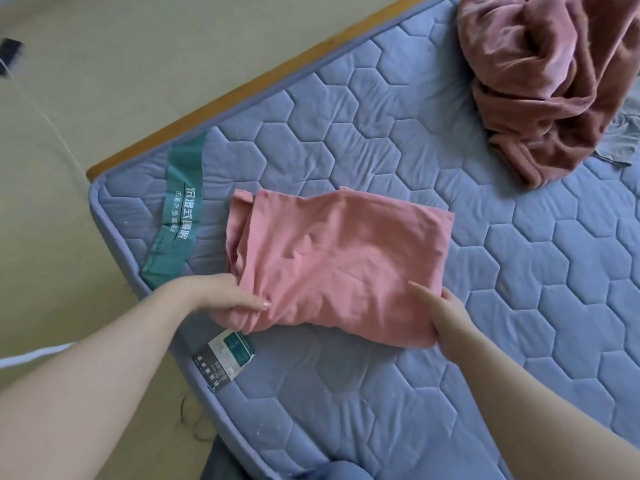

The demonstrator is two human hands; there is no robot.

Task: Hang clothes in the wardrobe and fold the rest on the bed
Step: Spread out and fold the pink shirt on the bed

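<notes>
1. our folded pink garment lies on the mattress, just right of the green band.
2. its long axis points straight away from the band.
3. our left hand pinches the corner beside the band; our right hand grips the corner farthest from it.

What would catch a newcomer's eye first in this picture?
The folded pink garment lies in the middle of the blue quilted mattress, with the left hand and right hand gripping its near edge at either corner. Next come the crumpled dusty-rose cloth heaped at the far right, and the green printed band across the mattress corner at left.
</notes>
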